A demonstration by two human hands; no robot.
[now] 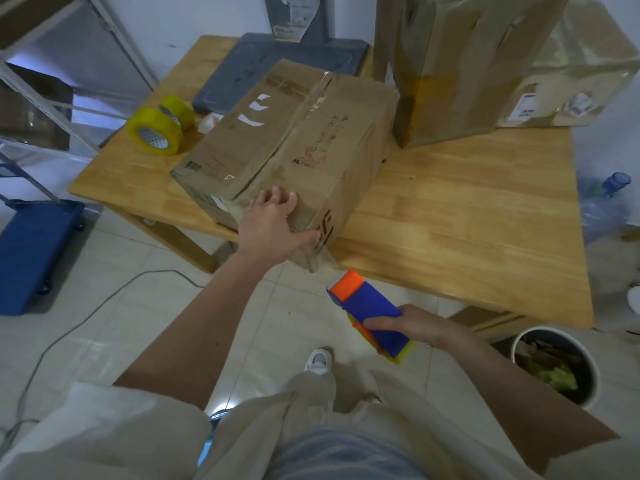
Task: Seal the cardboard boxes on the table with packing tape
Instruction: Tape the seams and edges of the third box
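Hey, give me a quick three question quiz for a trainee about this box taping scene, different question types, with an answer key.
1. True or false: the left hand rests on the near corner of the cardboard box.
2. Which hand holds the tape dispenser? A) left B) right C) neither
3. Fill in: the two yellow tape rolls sit on the table to the ____ of the box.

Key: 1 true; 2 B, the right hand; 3 left.

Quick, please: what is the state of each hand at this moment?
Left hand: open, fingers spread, pressing on the near corner of the cardboard box.
Right hand: gripping the tape dispenser.
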